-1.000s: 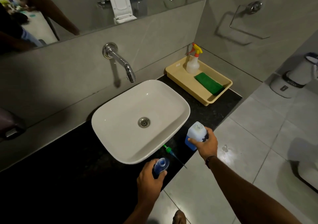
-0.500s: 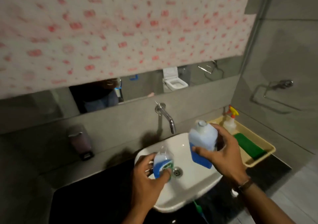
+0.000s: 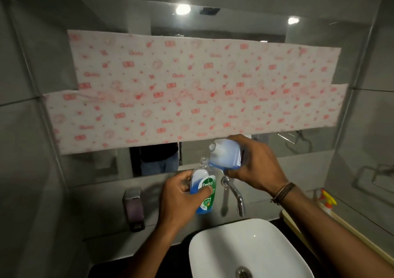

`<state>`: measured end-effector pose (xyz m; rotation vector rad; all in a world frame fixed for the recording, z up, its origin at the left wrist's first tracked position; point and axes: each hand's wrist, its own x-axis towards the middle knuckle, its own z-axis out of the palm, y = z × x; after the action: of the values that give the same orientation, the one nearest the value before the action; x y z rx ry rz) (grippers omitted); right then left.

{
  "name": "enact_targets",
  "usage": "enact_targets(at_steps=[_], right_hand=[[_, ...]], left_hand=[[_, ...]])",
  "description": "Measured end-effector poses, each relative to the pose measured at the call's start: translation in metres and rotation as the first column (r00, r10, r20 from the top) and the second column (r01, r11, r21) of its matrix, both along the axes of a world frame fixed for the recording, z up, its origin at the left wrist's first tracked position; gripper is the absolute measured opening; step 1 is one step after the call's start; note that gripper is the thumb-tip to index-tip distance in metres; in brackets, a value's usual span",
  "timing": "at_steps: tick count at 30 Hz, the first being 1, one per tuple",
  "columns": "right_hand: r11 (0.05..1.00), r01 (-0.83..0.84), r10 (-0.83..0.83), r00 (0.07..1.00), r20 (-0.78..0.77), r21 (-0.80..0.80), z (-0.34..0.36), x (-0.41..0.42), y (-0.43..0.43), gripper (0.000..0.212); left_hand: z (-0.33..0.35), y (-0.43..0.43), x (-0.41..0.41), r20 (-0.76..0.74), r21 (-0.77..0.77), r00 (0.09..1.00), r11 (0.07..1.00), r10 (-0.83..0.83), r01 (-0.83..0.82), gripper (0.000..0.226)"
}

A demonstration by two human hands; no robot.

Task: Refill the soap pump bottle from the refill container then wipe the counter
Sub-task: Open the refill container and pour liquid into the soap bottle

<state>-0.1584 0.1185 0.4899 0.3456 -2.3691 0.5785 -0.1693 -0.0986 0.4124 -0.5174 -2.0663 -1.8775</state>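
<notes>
Above the white basin (image 3: 251, 248), both my hands are now raised higher than half a second ago. Left hand (image 3: 181, 196): closed round the soap bottle (image 3: 204, 184), upright, neck uncapped, part-filled with blue liquid, green label. Right hand (image 3: 253, 166): closed round the refill container (image 3: 226, 154), now tipped sideways, spout just beside the bottle's neck, blue liquid pooled low.

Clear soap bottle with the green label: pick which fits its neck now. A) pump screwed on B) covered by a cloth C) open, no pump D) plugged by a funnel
C: the clear soap bottle with the green label, held in the left hand, shows a bare threaded neck.
</notes>
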Motion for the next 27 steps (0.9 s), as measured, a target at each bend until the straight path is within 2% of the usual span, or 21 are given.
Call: enact_targets(at_steps=[6, 10, 14, 27], right_hand=[[0.991, 0.018, -0.015, 1.0, -0.021, 0.136, 0.016, -0.008, -0.008, 0.069], [0.986, 0.03, -0.026, 0.999, -0.027, 0.167, 0.021, -0.012, -0.01, 0.071], [0.978, 0.046, -0.037, 0.998, -0.046, 0.203, 0.027, -0.011, -0.011, 0.072], [0.969, 0.043, -0.02, 0.995, -0.098, 0.243, 0.036, -0.007, -0.019, 0.069]], left_hand=[[0.008, -0.005, 0.0, -0.046, -0.011, 0.998, 0.999, 0.032, -0.032, 0.038], [0.01, -0.009, -0.001, -0.049, -0.049, 0.997, 0.997, 0.055, -0.058, 0.051], [0.012, -0.011, 0.0, -0.041, -0.062, 0.996, 0.995, 0.076, -0.079, 0.042], [0.015, -0.019, 0.002, -0.022, -0.069, 0.998, 0.996, 0.055, -0.056, 0.043]])
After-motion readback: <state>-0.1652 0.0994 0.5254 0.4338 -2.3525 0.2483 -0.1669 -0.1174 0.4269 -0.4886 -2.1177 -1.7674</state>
